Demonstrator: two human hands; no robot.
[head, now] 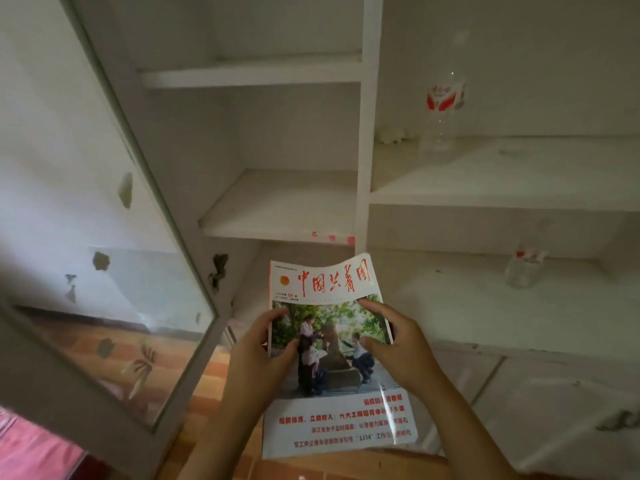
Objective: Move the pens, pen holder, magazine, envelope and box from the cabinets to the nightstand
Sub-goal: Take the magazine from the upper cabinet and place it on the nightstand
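I hold the magazine (332, 362) in front of my chest with both hands, clear of the cabinet. Its long axis runs from near to far, the red title at the far end and the red and black caption lines at the near end. My left hand (258, 358) grips the left edge about midway along, thumb curled over the cover and fingers underneath. My right hand (393, 344) lies over the right edge, fingers bent across the cover photograph; I cannot tell whether its thumb is tucked beneath. Both hands sit at much the same height, so neither is plainly nearer; from here the magazine only needs carrying away to the nightstand, which is not in view.

The cover is thin, glossy paper: it catches a streak of light near the lower right corner, and the unsupported far end droops and curls, so it will flop if I let one side go.

To the left, the open glass cabinet door (114, 271) stands ajar, its pane reflecting the tiled floor. Beyond the magazine are the white painted shelves (280, 206), matt and scuffed. On the far right shelf stands a clear plastic bottle (441, 112) with a red and white label, and lower down a small clear glass jar (524, 268).
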